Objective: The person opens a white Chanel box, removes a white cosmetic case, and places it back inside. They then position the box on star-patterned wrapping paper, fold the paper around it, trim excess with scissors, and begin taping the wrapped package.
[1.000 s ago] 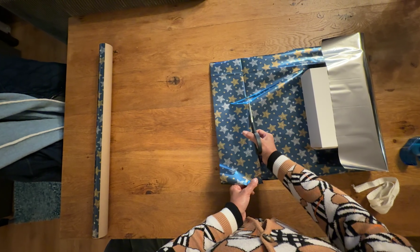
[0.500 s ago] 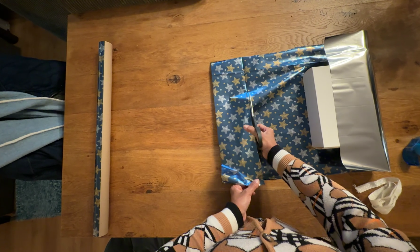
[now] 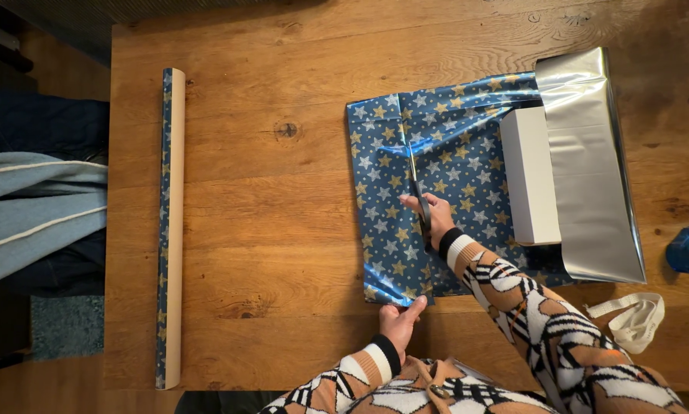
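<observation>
The right hand [image 3: 435,220] gripped scissors [image 3: 416,182] partway through cutting the starred blue wrapping paper [image 3: 436,153] spread on the worktop [image 3: 283,230], while the left hand [image 3: 400,322] pinched its near edge, and continuing probably called for keeping that edge taut

We see warm, dim light on the wooden table [image 3: 268,230] | glare on the silver paper [image 3: 586,153] and the blue wrapping paper [image 3: 452,153] | dark corners, shadow upper right | focus sharp throughout.
</observation>
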